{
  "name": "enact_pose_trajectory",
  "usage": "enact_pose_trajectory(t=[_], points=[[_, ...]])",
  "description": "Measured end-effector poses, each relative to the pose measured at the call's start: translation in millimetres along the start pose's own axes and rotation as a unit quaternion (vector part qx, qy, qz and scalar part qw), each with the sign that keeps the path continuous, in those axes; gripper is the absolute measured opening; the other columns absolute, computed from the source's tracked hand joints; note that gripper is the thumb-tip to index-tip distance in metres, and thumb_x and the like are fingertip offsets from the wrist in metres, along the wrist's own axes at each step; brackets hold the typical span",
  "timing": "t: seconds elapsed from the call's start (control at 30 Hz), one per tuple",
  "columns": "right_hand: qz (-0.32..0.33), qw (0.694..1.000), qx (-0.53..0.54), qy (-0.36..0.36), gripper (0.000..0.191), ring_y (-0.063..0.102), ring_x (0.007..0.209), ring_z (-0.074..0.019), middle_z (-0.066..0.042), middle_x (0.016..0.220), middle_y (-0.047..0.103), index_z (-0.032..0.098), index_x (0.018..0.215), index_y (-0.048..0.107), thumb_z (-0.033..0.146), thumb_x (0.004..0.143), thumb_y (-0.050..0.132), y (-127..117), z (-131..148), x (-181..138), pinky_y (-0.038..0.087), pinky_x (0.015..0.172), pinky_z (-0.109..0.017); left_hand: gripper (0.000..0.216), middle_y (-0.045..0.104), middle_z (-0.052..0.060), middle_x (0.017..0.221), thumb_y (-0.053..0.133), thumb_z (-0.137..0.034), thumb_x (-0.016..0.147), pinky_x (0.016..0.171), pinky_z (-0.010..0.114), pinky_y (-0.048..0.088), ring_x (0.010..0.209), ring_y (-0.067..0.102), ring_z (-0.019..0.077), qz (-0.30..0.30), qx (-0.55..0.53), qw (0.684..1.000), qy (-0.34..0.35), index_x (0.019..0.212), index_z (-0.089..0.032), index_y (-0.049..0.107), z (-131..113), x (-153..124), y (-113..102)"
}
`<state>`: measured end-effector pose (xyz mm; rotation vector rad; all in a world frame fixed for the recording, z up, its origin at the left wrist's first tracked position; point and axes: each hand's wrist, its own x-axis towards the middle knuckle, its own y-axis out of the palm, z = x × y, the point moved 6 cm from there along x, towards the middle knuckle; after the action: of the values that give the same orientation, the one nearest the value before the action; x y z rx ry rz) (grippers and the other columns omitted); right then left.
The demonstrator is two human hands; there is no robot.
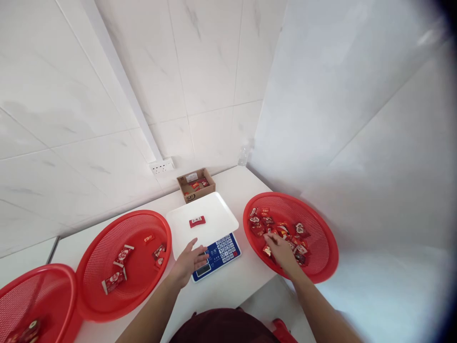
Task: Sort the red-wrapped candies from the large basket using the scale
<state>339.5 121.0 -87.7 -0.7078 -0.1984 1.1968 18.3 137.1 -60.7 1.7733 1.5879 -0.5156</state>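
My left hand (188,265) hovers over the near edge of the scale (218,256), fingers spread and holding nothing. On the scale's white tray (214,209) lies one small red wrapped snack (197,221). My right hand (281,251) reaches into the right red basket (326,243), its fingers curled together among several red-wrapped snacks (300,229). Whatever is between those fingertips is hidden or too small to name. The scale has a blue keypad panel and a small display, partly covered by my left hand.
A red basket (103,233) holding several wrapped snacks stands left of the scale. Another red basket (67,281) is cut off at the left edge. Behind the scale is a cardboard box (203,192) with red packets. A wall socket (162,166) and a clear plastic object (243,155) are behind.
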Motion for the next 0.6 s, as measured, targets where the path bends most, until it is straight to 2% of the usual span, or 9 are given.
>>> enact_pose_trajectory(t=[0.1, 0.17, 0.27, 0.33, 0.47, 0.6], points=[[-0.016, 0.998, -0.053, 0.035, 0.041, 0.056, 0.102, -0.0251, -0.013, 0.105, 0.064, 0.013, 0.103, 0.06, 0.039, 0.073, 0.048, -16.3, -32.1, 23.8, 0.039, 0.09, -0.036, 0.054, 0.063, 0.012, 0.108, 0.065, -0.035, 0.072, 0.086, 0.033, 0.047, 0.092, 0.063, 0.0196, 0.034, 0.027, 0.999, -0.024, 0.118, -0.019, 0.044, 14.3, -17.9, -1.3], [-0.02, 0.994, -0.093, 0.057, 0.05, 0.048, 0.114, -0.0291, -0.018, 0.115, 0.058, 0.01, 0.113, 0.056, 0.037, 0.071, 0.051, -20.4, -46.0, 37.8, 0.034, 0.096, -0.041, 0.051, 0.064, 0.011, 0.107, 0.067, -0.039, 0.069, 0.086, 0.033, 0.046, 0.093, 0.063, 0.0201, 0.042, 0.038, 0.998, -0.033, 0.112, -0.018, 0.049, 23.0, -26.9, -5.0], [-0.027, 0.984, -0.148, 0.097, 0.066, 0.028, 0.129, -0.0363, -0.023, 0.137, 0.037, 0.011, 0.128, 0.043, 0.04, 0.069, 0.054, -19.2, -59.0, 56.7, 0.025, 0.1, -0.052, 0.054, 0.063, 0.012, 0.109, 0.068, -0.045, 0.066, 0.086, 0.034, 0.045, 0.095, 0.062, 0.0212, 0.039, 0.046, 0.997, -0.038, 0.11, -0.018, 0.051, 30.8, -36.6, -12.7], [-0.021, 0.977, -0.172, 0.125, 0.074, 0.02, 0.131, -0.0412, -0.022, 0.144, 0.025, 0.015, 0.133, 0.038, 0.045, 0.068, 0.055, -14.1, -64.6, 67.5, 0.022, 0.097, -0.061, 0.056, 0.063, 0.012, 0.11, 0.068, -0.047, 0.065, 0.086, 0.034, 0.044, 0.096, 0.061, 0.0218, 0.031, 0.047, 0.998, -0.035, 0.11, -0.018, 0.051, 31.7, -42.0, -17.6], [-0.001, 0.966, -0.205, 0.158, 0.086, 0.016, 0.13, -0.0477, -0.019, 0.147, 0.019, 0.022, 0.135, 0.035, 0.055, 0.06, 0.061, 0.5, -69.7, 80.2, 0.018, 0.092, -0.07, 0.058, 0.063, 0.012, 0.108, 0.069, -0.048, 0.063, 0.086, 0.034, 0.044, 0.096, 0.061, 0.0221, 0.011, 0.036, 0.999, -0.022, 0.109, -0.018, 0.052, 28.6, -51.1, -25.2], [-0.014, 0.969, -0.216, 0.119, 0.077, 0.016, 0.13, -0.047, -0.02, 0.146, 0.019, 0.021, 0.132, 0.04, 0.043, 0.062, 0.064, 11.3, -65.2, 81.3, 0.017, 0.095, -0.067, 0.056, 0.063, 0.012, 0.107, 0.068, -0.049, 0.063, 0.086, 0.034, 0.044, 0.095, 0.061, 0.0217, 0.007, 0.031, 0.999, -0.023, 0.107, -0.018, 0.053, 27.0, -54.2, -27.6]])
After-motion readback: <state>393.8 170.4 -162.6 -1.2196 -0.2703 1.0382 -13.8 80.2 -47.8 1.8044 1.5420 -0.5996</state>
